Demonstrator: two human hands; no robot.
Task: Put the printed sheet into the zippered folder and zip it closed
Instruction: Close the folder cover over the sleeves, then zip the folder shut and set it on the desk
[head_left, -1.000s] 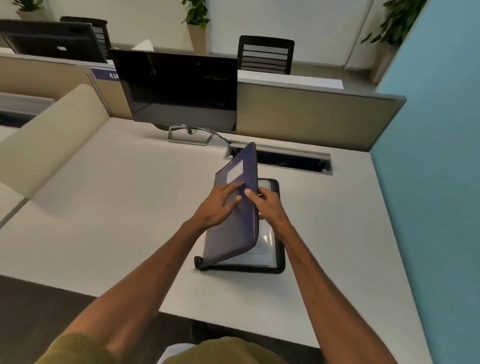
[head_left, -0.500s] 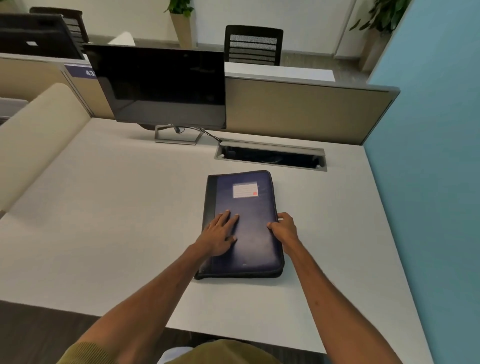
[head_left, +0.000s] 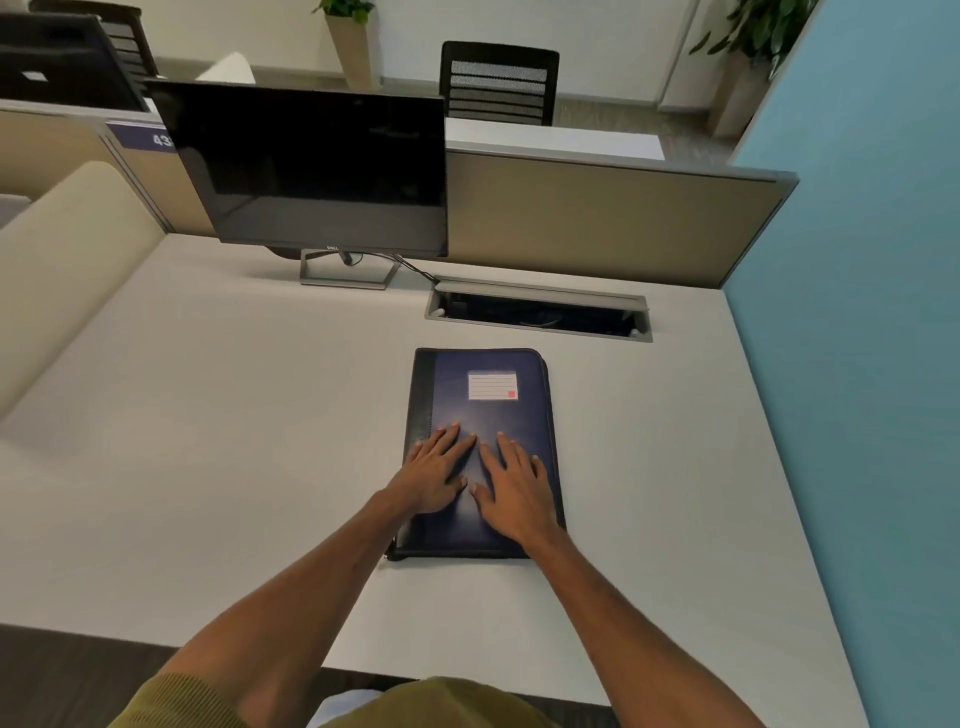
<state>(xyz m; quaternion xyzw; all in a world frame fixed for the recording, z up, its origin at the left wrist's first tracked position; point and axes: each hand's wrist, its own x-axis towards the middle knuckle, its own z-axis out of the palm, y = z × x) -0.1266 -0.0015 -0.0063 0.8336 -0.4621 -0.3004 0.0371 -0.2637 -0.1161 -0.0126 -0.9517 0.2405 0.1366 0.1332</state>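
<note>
Zippered folder lies flat and folded shut on the white bench, spine to the left, its white label facing up near the far end; the printed sheet is not visible and I cannot tell the zipper's state. Left hand and right hand both rest palm-down on the near half of the cover, side by side, fingers spread flat and grasping nothing. Beyond the folder sit an open cable tray and a dark monitor.
</note>
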